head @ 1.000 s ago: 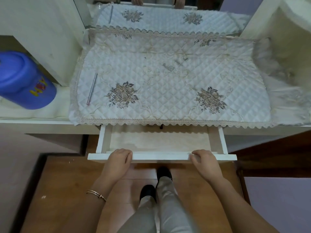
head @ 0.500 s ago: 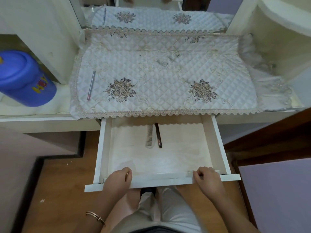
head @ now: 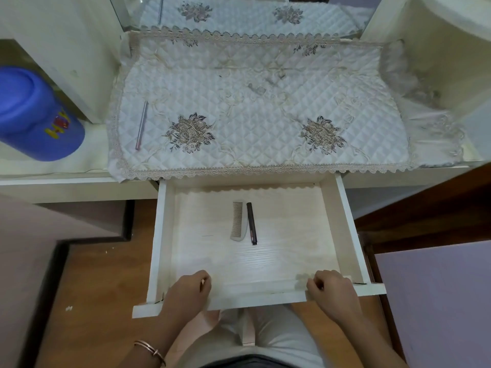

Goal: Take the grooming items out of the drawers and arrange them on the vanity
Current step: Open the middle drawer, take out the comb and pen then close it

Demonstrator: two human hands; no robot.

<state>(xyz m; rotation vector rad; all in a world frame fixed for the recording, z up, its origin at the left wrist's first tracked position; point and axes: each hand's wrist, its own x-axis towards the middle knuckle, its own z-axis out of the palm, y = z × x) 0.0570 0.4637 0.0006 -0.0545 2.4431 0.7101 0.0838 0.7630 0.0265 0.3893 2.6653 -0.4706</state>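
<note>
The white vanity drawer (head: 348,229) stands pulled far out below the vanity top. Inside it lie a pale grey comb (head: 238,221) and, touching its right side, a dark slim pencil (head: 251,223), both pointing front to back. My left hand (head: 187,290) grips the drawer's front panel near its left end. My right hand (head: 332,293) grips the same panel near its right end. On the quilted cloth (head: 260,102) covering the vanity top, a thin pinkish stick (head: 141,125) lies at the left.
A blue plastic tub (head: 34,112) lies on its side on the shelf at the left. A mirror (head: 239,11) stands behind the cloth. White cabinet sides flank the vanity top. My legs are below the drawer over a wooden floor.
Both hands have pulled the drawer from barely open to far out, which uncovered the comb and the dark pencil inside. The stick on the cloth has not moved.
</note>
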